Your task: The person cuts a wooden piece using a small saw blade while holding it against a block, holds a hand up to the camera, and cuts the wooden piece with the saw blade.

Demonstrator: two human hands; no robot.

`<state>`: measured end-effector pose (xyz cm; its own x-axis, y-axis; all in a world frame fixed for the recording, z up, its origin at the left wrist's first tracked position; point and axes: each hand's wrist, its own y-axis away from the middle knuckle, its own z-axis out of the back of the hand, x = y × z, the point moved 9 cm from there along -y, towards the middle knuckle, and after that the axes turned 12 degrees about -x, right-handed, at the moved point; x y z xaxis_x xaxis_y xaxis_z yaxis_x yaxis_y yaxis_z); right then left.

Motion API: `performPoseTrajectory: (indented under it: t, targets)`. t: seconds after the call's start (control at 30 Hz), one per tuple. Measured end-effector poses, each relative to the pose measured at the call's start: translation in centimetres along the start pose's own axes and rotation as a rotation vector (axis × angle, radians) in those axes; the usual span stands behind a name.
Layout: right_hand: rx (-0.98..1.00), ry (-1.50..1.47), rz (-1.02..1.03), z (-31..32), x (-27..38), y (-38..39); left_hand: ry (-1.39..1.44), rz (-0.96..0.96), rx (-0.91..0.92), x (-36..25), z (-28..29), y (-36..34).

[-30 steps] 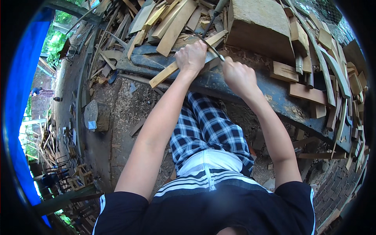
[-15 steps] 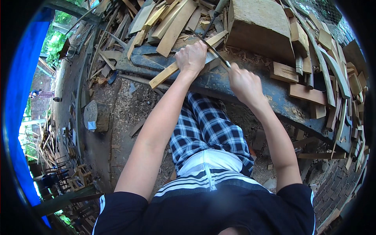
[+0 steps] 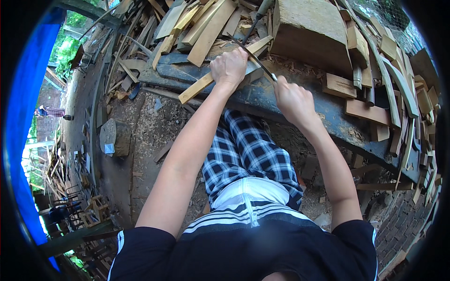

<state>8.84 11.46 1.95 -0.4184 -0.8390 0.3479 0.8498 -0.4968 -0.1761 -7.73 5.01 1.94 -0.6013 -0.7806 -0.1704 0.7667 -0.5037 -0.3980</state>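
Note:
My left hand is closed over a pale wooden strip, which slants across the dark workbench. The strip's near-left end juts past the bench edge, and its far end shows beyond my knuckles. In my right hand is the handle of a long, thin, dark file with a shiny collar. Its blade runs up and left across the strip, just right of my left fist. My fingers hide most of the handle. Beneath the strip, beside my left hand, a greyish block is partly covered.
A large timber block stands on the bench beyond my right hand. Loose boards pile up at the far left, and offcuts lie at the right. Wood shavings litter the bench. A stump stands on the dirt floor at left.
My right hand has shifted very slightly to the right with the file. The left hand and the wooden strip stay where they were.

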Motion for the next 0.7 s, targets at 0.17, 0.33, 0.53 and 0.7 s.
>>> performPoseTrajectory:
  t: [0.17, 0.33, 0.53, 0.7]
  targets:
    - [-0.039, 0.013, -0.002, -0.7, 0.0, -2.5, 0.02, -0.007, 0.01, -0.7, 0.0, -0.1]
    - [-0.103, 0.005, 0.058, -1.8, 0.8, -4.0, 0.023, -0.012, 0.035, -0.7, -0.3, 0.1]
    - [-0.024, 0.036, -0.02, 0.5, -0.1, 0.3, 0.011, -0.014, -0.066, -0.3, 0.4, -0.1]
    - [-0.062, 0.007, 0.017, -1.9, 0.5, -4.4, 0.025, -0.024, -0.029, -0.9, -0.1, -0.2]
